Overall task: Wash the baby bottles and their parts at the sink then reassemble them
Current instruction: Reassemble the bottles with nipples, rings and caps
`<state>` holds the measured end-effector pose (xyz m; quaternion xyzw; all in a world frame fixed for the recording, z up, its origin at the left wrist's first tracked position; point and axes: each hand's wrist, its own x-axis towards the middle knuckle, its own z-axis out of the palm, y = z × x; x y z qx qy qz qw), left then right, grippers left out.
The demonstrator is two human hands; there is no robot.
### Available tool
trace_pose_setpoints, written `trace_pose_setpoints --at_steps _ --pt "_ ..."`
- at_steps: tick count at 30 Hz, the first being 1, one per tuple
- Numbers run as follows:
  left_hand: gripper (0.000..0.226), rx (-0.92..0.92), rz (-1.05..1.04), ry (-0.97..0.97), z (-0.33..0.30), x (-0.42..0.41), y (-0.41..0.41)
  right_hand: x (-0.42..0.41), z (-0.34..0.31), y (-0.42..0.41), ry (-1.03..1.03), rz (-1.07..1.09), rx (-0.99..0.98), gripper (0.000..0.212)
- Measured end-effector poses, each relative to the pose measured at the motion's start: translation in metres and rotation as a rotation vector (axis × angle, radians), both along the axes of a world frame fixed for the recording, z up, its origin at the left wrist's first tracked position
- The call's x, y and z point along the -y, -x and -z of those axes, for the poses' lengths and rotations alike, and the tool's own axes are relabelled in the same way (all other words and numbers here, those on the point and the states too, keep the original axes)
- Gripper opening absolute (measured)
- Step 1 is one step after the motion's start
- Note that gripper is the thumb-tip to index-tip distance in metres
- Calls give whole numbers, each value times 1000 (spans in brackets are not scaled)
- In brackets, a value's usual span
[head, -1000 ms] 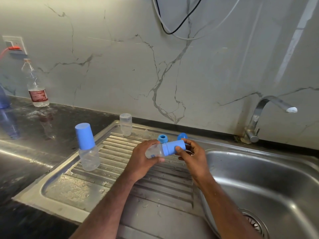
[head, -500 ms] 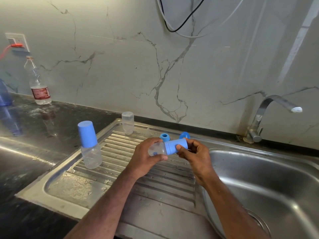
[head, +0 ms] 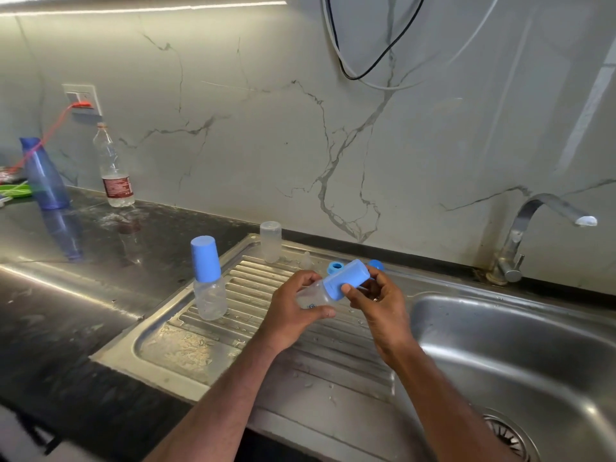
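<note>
Both forearms reach in from the bottom edge and meet above the ribbed drainboard point(head: 233, 331), where the two hands share one baby bottle point(head: 315, 296) held almost on its side, cap end tilted up toward the right. The left hand point(head: 293, 311) wraps the clear body, fingers curled over the top and the thumb pressed along the underside. The right hand point(head: 380, 303) closes on the blue cap point(head: 346, 278) — thumb tip against the cap's base rim, the other fingers curled round behind it, so the far side of that grip is hidden. The bottle hangs in the air, apart from the steel below. Just behind the cap, close to the back edge of the drainboard, lie a blue ring point(head: 334, 267) and another blue piece point(head: 376, 264), both partly covered by the cap and the right fingers. A small clear nipple point(head: 306, 260) stands near them, faint against the metal. To the left on the drainboard a second capped bottle point(head: 208, 278) stands upright, well apart from the hands, and an uncapped clear bottle point(head: 270, 241) stands at the back corner. The sink basin point(head: 516, 345) opens to the right under the curved faucet point(head: 533, 228). On the dark counter point(head: 66, 295) further left stand a plastic water bottle point(head: 113, 168) and a blue pitcher point(head: 43, 175) — a red cord runs from the wall socket above them.
</note>
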<state>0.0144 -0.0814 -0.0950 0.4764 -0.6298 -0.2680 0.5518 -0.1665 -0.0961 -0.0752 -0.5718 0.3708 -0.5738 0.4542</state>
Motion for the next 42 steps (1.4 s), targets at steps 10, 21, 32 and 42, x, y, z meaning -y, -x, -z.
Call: trace_pose_setpoints --at_steps 10,21,32,42 --pt "34 268 -266 -91 -3 -58 -84 -10 -34 -61 120 -170 -323 47" --pt "28 533 -385 -188 -3 -87 -130 -22 -44 -106 156 -223 -509 51" --pt "18 556 -356 -198 -18 -85 -123 -14 -49 -97 176 -203 -574 54" --pt "25 534 -307 -198 -19 -77 -103 -11 -47 -87 156 -220 -616 60"
